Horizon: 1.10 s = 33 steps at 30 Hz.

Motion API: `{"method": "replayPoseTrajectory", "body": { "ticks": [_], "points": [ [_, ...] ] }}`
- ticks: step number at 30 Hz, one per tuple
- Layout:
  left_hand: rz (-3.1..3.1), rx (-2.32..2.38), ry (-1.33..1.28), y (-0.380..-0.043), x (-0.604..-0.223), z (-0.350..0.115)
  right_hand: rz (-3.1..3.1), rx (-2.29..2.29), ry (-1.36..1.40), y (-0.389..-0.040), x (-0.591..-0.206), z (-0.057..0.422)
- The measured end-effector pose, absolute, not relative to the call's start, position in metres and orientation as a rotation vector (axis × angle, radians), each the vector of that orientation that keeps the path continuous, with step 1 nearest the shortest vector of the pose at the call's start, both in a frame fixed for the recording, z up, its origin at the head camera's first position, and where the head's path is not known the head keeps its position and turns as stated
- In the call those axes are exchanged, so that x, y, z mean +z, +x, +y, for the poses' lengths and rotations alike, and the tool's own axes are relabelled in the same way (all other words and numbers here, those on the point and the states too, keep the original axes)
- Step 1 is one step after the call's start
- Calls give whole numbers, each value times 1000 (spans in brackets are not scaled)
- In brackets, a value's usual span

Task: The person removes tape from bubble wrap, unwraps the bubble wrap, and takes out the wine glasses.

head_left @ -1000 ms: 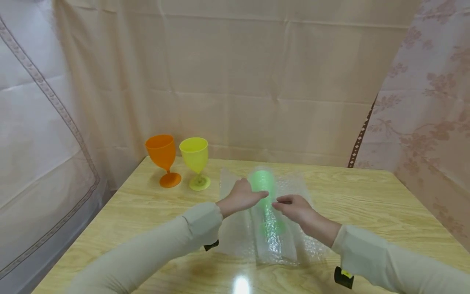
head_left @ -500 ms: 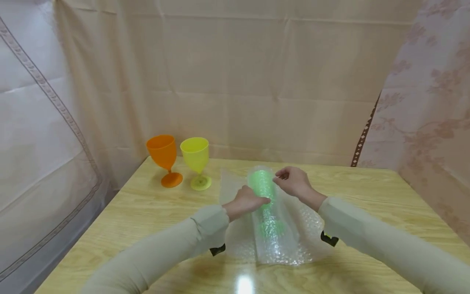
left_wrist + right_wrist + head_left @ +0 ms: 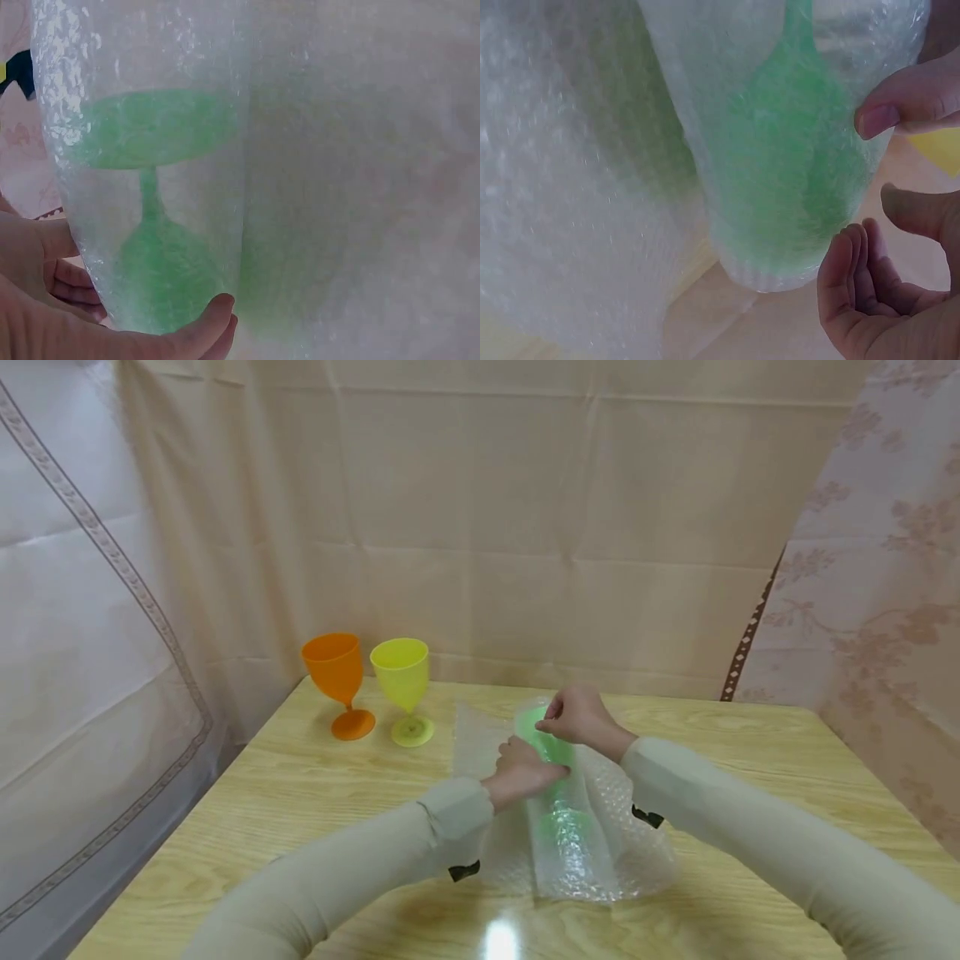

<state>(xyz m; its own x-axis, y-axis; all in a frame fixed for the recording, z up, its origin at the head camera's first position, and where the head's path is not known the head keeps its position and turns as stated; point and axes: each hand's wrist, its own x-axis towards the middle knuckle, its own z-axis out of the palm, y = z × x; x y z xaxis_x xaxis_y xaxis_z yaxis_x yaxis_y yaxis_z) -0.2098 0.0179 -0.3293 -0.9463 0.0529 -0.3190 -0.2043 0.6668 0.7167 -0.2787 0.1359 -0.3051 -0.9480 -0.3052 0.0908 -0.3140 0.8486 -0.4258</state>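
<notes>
A green goblet (image 3: 161, 277) lies inside bubble wrap (image 3: 247, 45), its base toward the person and its bowl pointing away. The plastic blurs its outline. My left hand (image 3: 522, 771) grips the wrapped goblet from the left side, with the thumb (image 3: 210, 322) lying across the wrap over the bowl. Some of its fingers are hidden. At the rim end, my right hand (image 3: 585, 720) hovers close to the wrap with bent fingers. In the right wrist view, a gap shows between its thumb (image 3: 915, 214) and fingers (image 3: 844, 277), and nothing is seen held there.
An orange goblet (image 3: 333, 664) and a yellow goblet (image 3: 401, 672) stand upright at the back left of the wooden table (image 3: 315, 793). Loose bubble wrap spreads on both sides of the roll. A beige curtain (image 3: 480, 527) hangs behind.
My right hand has gone from the roll's right side up to its far end, then left over the bowl. My left hand has shifted slightly right with the wrapped goblet.
</notes>
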Motion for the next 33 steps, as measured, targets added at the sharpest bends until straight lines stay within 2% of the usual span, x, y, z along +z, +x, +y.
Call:
{"method": "replayPoseTrajectory", "body": {
  "ticks": [14,23,33],
  "points": [
    [2630,1106,-109,-206,-329,24,-3110,499,481,-285,-297,134],
    [2549,1196,-130,-207,-335,18,-3155,659,447,-287,-296,147],
    [2437,1291,-180,-210,-338,5,-3239,992,273,-287,-302,166]
  ]
}}
